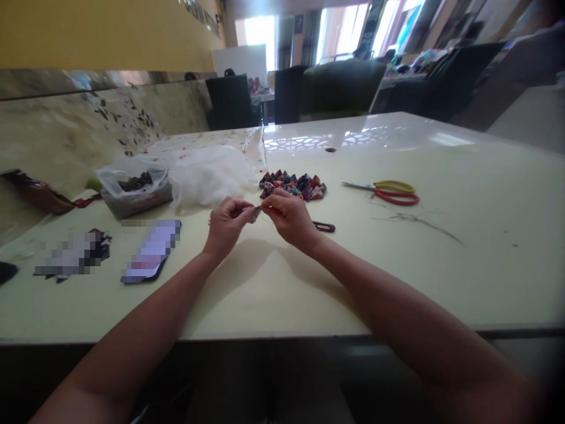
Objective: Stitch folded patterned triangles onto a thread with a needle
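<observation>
On a wide pale table (397, 277), past white stuffing (207, 174), a heap of fabric pieces (293, 184) and scissors (391, 192), 2 hands, left hand (226, 225) and right hand (289, 217), pinch 1 small fabric piece (255, 213) between closed fingertips above the table's middle.

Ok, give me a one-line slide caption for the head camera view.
Left hand and right hand pinch a small fabric piece above a cream table.
</observation>
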`<state>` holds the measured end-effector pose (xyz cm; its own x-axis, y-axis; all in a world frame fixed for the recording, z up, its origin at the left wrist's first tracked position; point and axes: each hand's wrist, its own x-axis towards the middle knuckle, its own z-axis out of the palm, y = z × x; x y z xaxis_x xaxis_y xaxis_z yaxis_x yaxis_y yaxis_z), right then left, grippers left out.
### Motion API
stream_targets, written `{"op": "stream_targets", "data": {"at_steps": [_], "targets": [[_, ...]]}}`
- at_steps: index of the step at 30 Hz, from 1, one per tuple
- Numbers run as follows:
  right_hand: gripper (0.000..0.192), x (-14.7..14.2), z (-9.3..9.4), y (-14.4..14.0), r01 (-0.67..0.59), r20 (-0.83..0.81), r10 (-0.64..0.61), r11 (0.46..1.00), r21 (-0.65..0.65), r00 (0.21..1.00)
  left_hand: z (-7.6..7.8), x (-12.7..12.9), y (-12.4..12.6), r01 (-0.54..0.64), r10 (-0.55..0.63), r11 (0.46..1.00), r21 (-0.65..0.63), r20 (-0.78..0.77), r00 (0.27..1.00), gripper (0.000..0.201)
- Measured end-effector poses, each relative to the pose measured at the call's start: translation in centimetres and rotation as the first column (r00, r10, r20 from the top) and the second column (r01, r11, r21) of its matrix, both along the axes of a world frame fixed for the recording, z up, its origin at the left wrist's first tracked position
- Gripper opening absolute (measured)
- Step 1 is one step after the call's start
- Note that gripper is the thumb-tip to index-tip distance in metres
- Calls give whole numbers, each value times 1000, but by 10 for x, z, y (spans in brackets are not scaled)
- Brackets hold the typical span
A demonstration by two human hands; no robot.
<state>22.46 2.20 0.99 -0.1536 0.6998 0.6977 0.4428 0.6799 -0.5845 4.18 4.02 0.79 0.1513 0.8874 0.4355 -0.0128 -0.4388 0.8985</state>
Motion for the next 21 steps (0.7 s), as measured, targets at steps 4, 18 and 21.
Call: {"op": "stream_targets", "data": {"at_steps": [4, 18, 21], "targets": [[18, 2, 0, 2, -31, -23, 30, 999, -27, 999, 1, 0, 1, 20, -19, 999, -26, 34, 999, 24], [13, 19, 8, 10, -213, -127, 189, 954, -209, 974, 8, -2, -3, 226, -178, 933, -280, 188, 966, 32], [13, 20, 9, 10, -256, -174, 217, 934, -248, 960, 10, -2, -3, 269, -202, 911, -312, 231, 952, 34]]}}
